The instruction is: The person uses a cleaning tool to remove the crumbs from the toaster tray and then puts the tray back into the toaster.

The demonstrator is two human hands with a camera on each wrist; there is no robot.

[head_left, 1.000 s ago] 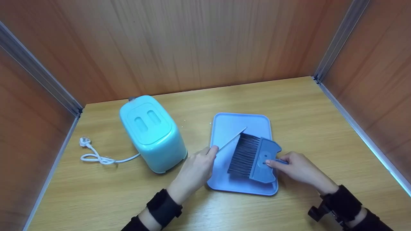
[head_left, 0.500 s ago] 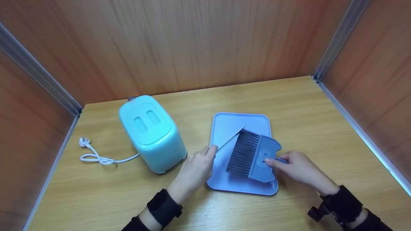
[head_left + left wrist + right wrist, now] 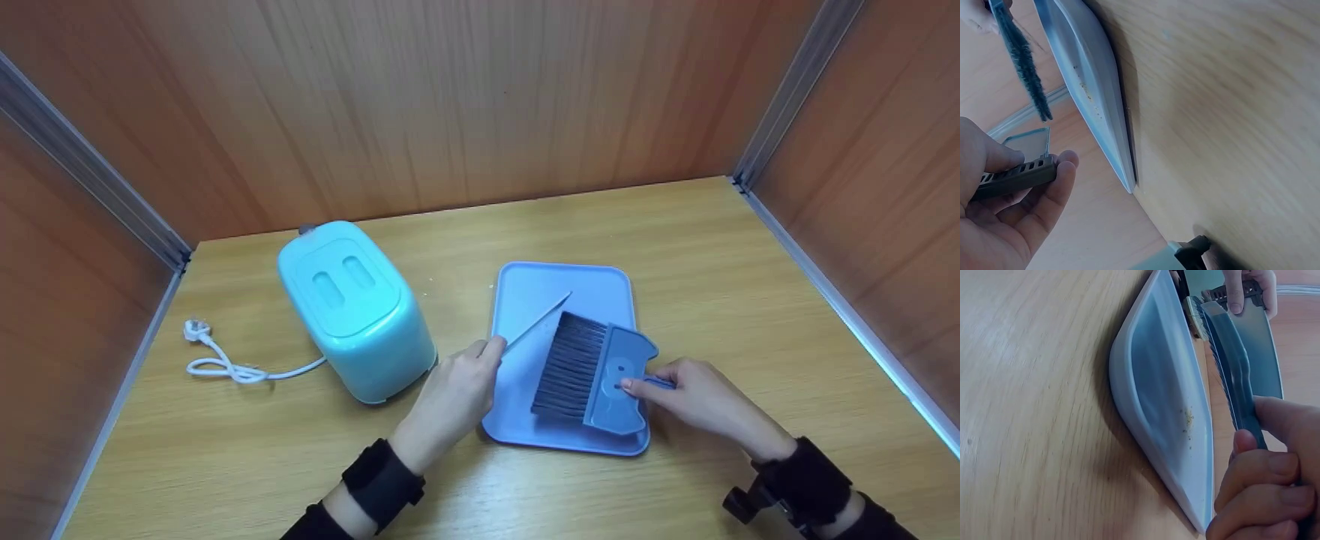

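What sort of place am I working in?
Probably a small workstation booth: glossy reddish-brown wood-grain panels rise on three sides, straight grey metal strips line their corners, and a flat yellowish wood-grain tabletop lies between.

A panelled booth, more like a lab recording station than a home: reddish wood-grain panels (image 3: 480, 105) enclose the back and both sides of a pale wood-grain surface (image 3: 712, 255), grey metal strips (image 3: 796, 94) run up the corners, and black wristbands (image 3: 384, 486), one bearing a small fitting (image 3: 741, 505), are worn; the toaster (image 3: 360, 307) and hand brush (image 3: 592, 371) are ordinary household goods
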